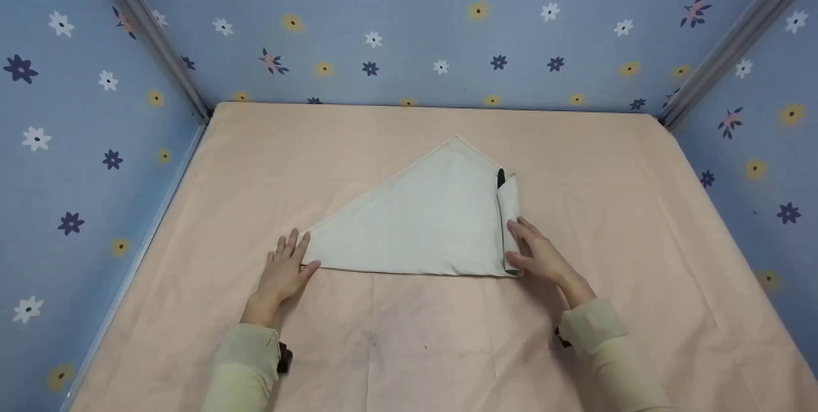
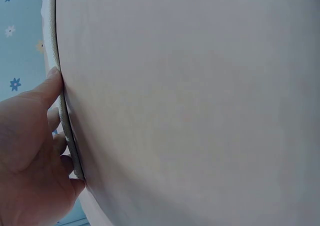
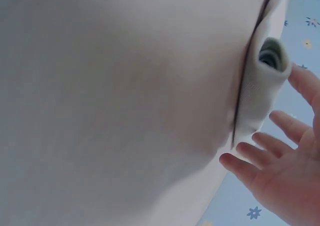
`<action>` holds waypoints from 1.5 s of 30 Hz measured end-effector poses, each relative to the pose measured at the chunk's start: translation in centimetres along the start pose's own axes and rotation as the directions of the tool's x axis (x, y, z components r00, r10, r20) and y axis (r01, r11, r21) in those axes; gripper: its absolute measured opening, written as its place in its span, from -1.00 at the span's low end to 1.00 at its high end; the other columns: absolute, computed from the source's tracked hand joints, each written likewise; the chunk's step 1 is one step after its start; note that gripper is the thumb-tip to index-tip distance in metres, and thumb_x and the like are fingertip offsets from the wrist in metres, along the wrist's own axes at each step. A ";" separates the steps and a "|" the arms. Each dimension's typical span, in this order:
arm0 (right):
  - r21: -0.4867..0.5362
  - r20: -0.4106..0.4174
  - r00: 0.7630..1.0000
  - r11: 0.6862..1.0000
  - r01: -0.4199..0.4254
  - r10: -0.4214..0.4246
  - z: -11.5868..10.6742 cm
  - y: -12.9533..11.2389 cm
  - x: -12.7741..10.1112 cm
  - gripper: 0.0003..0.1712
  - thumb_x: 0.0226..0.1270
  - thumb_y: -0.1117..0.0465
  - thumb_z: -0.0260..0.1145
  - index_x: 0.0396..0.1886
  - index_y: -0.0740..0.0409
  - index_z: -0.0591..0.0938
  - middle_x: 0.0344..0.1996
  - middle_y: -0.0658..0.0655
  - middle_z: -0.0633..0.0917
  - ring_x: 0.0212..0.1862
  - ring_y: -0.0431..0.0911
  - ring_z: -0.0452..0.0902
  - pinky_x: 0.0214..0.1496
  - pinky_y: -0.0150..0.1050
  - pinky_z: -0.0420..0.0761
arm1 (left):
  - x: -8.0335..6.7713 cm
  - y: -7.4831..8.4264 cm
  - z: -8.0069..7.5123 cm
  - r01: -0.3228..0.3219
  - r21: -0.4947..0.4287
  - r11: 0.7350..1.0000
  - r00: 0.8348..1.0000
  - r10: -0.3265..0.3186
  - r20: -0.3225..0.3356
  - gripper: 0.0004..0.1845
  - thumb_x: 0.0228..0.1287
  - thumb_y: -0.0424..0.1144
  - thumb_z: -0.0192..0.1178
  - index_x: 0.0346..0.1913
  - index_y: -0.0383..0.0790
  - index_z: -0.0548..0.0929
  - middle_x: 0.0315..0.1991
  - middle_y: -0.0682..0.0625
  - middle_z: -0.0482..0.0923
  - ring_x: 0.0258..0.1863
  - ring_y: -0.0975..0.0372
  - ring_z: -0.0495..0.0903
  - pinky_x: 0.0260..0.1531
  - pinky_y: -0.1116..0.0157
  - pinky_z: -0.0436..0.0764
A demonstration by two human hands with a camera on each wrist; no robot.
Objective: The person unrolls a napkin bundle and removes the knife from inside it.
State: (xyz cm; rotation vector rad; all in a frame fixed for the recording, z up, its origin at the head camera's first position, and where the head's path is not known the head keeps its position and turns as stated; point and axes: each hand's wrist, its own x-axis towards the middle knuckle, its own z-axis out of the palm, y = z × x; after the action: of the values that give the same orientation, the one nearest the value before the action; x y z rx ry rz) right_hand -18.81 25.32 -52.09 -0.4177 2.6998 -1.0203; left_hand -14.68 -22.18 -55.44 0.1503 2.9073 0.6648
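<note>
A pale, whitish cloth [image 1: 402, 220] lies folded on the table, its peak pointing away from me. Its right side is rolled into a narrow tube [image 1: 509, 227], and the tube's layered open end [image 3: 270, 58] shows in the right wrist view. Out of the far end of the roll pokes a black tip [image 1: 501, 177]; the rest of that item is hidden. My left hand [image 1: 285, 268] rests on the cloth's left corner with fingers extended. Beside the roll, my right hand [image 1: 543, 259] touches its right side with loosely spread fingers, the thumb near the open end.
A peach cloth [image 1: 409, 348] with creases covers the table. Blue flowered panels [image 1: 409, 29] stand behind and on both sides, joined by grey corner posts [image 1: 735, 41]. Dark wrist devices [image 1: 284, 358] sit at both sleeves.
</note>
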 end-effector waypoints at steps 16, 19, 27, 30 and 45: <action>0.002 -0.060 0.998 1.000 0.002 -0.002 1.6 -1.3 1.4 -0.29 0.16 0.20 0.27 0.26 0.30 0.24 0.32 0.39 -0.05 0.31 0.24 -0.11 0.24 0.08 0.09 | -0.1 -0.1 0.0 -0.007 -0.018 1.000 1.000 0.007 -0.005 -0.31 0.32 -0.02 -0.08 0.34 -0.36 0.00 0.33 -0.35 -0.21 0.28 -0.22 -0.27 0.16 -0.19 -0.21; -0.008 -0.059 0.998 1.000 -0.009 0.008 1.7 -1.3 1.5 -0.28 0.14 0.20 0.29 0.26 0.31 0.24 0.32 0.39 -0.06 0.31 0.24 -0.12 0.25 0.08 0.07 | -0.1 0.0 0.0 -0.005 -0.015 1.000 1.000 0.005 -0.003 -0.31 0.32 -0.02 -0.09 0.34 -0.36 -0.01 0.34 -0.34 -0.21 0.28 -0.21 -0.27 0.17 -0.18 -0.21; -0.033 -0.049 0.997 0.997 -0.063 0.061 1.8 -1.2 1.9 -0.25 0.09 0.22 0.33 0.26 0.28 0.24 0.34 0.34 -0.08 0.32 0.23 -0.13 0.26 0.04 0.06 | -0.1 0.0 0.0 -0.013 -0.007 1.000 1.000 0.013 -0.012 -0.31 0.32 -0.02 -0.09 0.34 -0.36 -0.01 0.34 -0.34 -0.20 0.28 -0.21 -0.26 0.17 -0.17 -0.20; -0.044 -0.039 0.996 0.996 -0.078 0.076 1.8 -1.1 1.9 -0.23 0.07 0.24 0.34 0.27 0.28 0.24 0.34 0.32 -0.08 0.32 0.22 -0.15 0.27 0.03 0.04 | -0.1 0.0 0.0 -0.013 -0.012 1.000 1.000 0.013 -0.012 -0.31 0.32 -0.02 -0.09 0.34 -0.36 0.00 0.34 -0.34 -0.20 0.28 -0.21 -0.26 0.17 -0.17 -0.20; -0.071 -0.033 0.998 0.996 -0.055 0.053 1.3 -0.6 1.4 -0.22 0.05 0.27 0.35 0.27 0.28 0.24 0.35 0.30 -0.06 0.33 0.20 -0.21 0.28 0.06 0.00 | -0.1 -0.1 0.0 -0.014 -0.008 1.000 1.000 0.014 -0.016 -0.31 0.31 -0.02 -0.07 0.34 -0.36 0.01 0.33 -0.35 -0.19 0.28 -0.23 -0.25 0.16 -0.19 -0.18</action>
State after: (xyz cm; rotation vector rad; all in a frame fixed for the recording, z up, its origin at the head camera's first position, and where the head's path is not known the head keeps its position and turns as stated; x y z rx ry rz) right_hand -19.64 23.58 -52.76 -0.3425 2.7658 -0.9248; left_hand -14.59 -22.23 -55.48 0.1657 2.9213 0.6834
